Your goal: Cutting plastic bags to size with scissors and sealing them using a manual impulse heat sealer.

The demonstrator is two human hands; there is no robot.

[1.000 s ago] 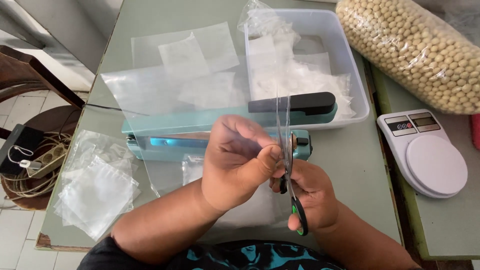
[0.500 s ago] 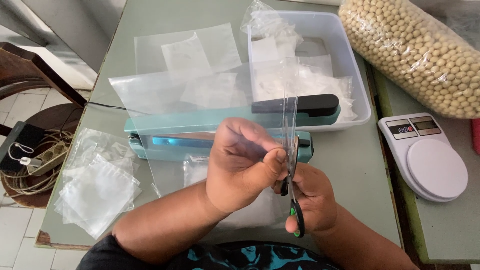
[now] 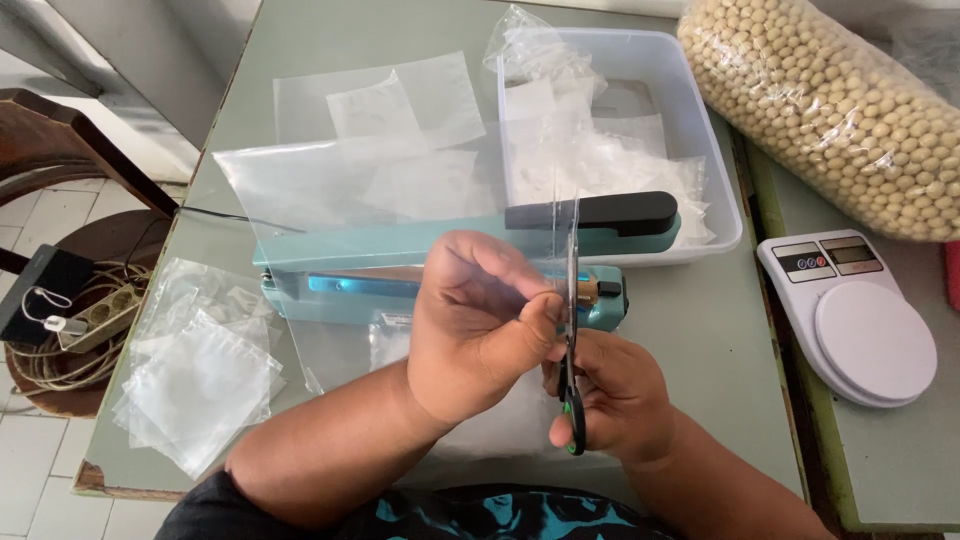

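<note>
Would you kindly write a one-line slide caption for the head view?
Left hand pinches a clear plastic bag while right hand works scissors above a teal heat sealer.

Heat sealer [image 3: 400,265] mid-table, tub [image 3: 700,150] behind it, kitchen scale [image 3: 860,320] right, bag pile [image 3: 195,380] left

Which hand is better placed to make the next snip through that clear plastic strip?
Right. The right hand holds the scissors against the plastic strip; the left hand pinches it.
</note>
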